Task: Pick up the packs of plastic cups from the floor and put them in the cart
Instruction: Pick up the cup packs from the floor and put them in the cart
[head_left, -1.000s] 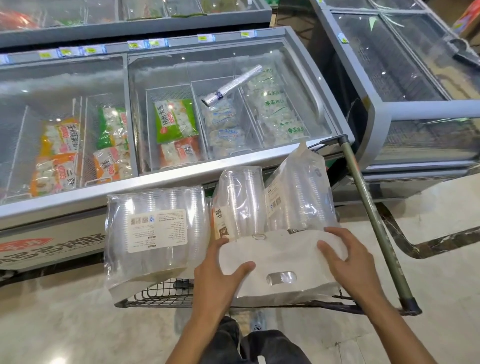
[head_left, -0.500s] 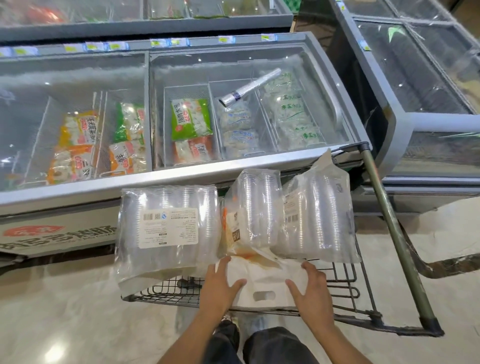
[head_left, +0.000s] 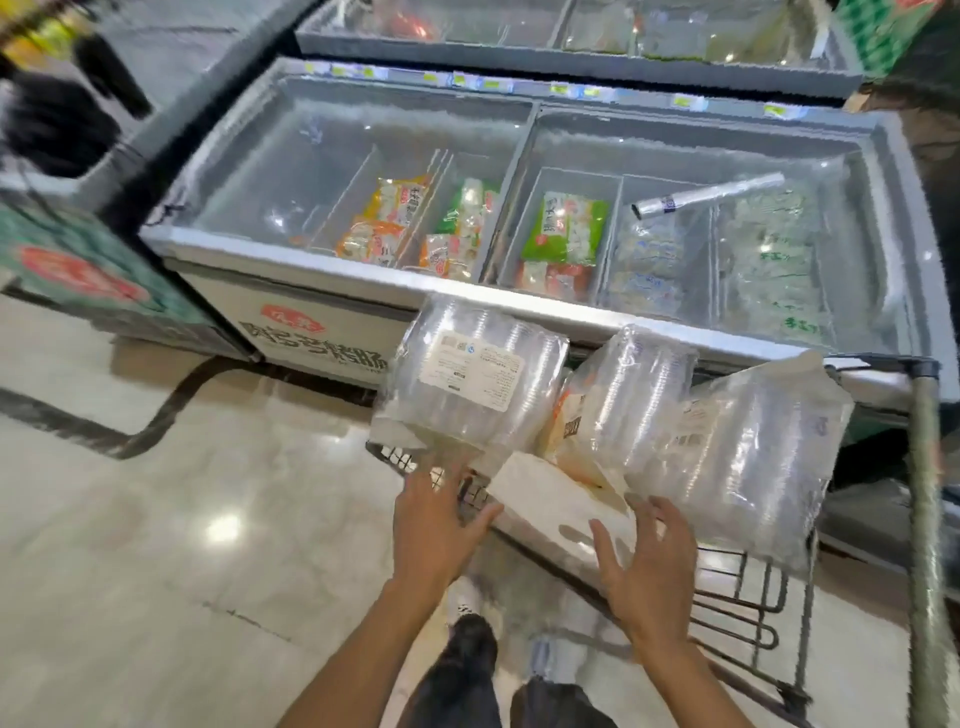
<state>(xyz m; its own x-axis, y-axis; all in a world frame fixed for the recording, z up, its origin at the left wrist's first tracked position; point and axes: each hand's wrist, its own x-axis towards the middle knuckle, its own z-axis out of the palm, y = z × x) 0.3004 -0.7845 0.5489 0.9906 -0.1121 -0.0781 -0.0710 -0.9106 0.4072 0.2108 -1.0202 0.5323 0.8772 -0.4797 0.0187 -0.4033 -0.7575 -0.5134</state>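
1. A shop aisle with a pale, glossy floor (head_left: 171, 545) fills the left and bottom of the frame; a glass-topped freezer (head_left: 519, 291) runs across the middle, with a second freezer along the top edge.
2. At the far left a green-and-red display box (head_left: 78, 270) stands on the floor beside the freezer.
3. Under the glass, left of center, lie orange and green food bags (head_left: 400, 223); a green bag (head_left: 569, 228) sits in the next bin to the right.
4. A rolled clear sleeve (head_left: 709, 195) lies tilted on the glass at upper right.
5. Just below the freezer's front edge, a labeled cup pack (head_left: 472, 379) rests on the left end of the wire cart (head_left: 753, 587).
6. The left hand (head_left: 434, 525), fingers spread and straight, reaches to the bottom edge of that pack; whether it touches is unclear.
7. Right of it a white pack (head_left: 550, 506) lies flat on the cart's near edge, between the two hands.
8. A middle cup pack (head_left: 628, 395) leans behind the white one.
9. The right hand (head_left: 647, 566), fingers splayed and slightly bent, hovers at the white pack's right end, gripping nothing.
10. A third cup pack (head_left: 753, 457) leans in the cart at center right.
11. The cart's green handle bar (head_left: 930, 519) runs down the right edge.
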